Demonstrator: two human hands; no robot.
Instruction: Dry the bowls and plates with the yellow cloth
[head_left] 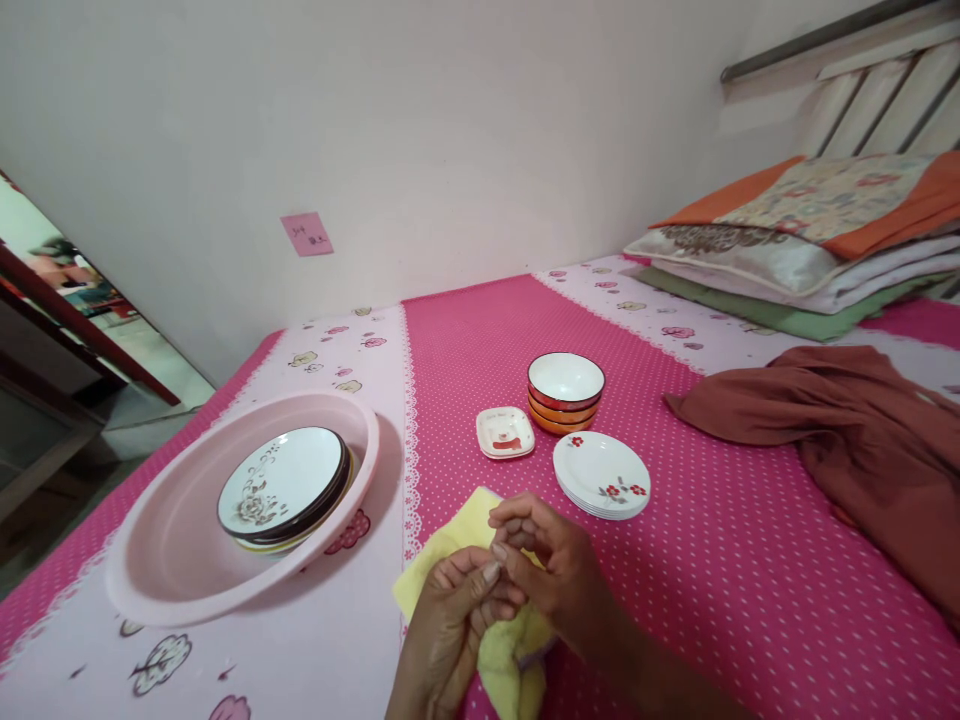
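My left hand (pixel 459 612) and my right hand (pixel 553 568) meet fingertip to fingertip in front of me, both with fingers curled in a pinch. Whatever lies between the fingertips, if anything, is too small to make out. Beneath and behind them a yellow cloth (pixel 442 545) lies crumpled on the bedspread, partly hidden by the hands. Just beyond my right hand sits a stack of white plates (pixel 592 468) with red flowers. Farther off stand a small square dish (pixel 505 434) with a red print and a stack of orange bowls (pixel 564 400), white inside.
At left, a pink basin (pixel 165 545) holds stacked dark-rimmed plates (pixel 281 480). A reddish-brown garment (pixel 840 440) lies at right, below folded bedding and pillows (pixel 810 240). The wall (pixel 465 140) with a pink note (pixel 307 234) bounds the pink dotted bedspread (pixel 480 340).
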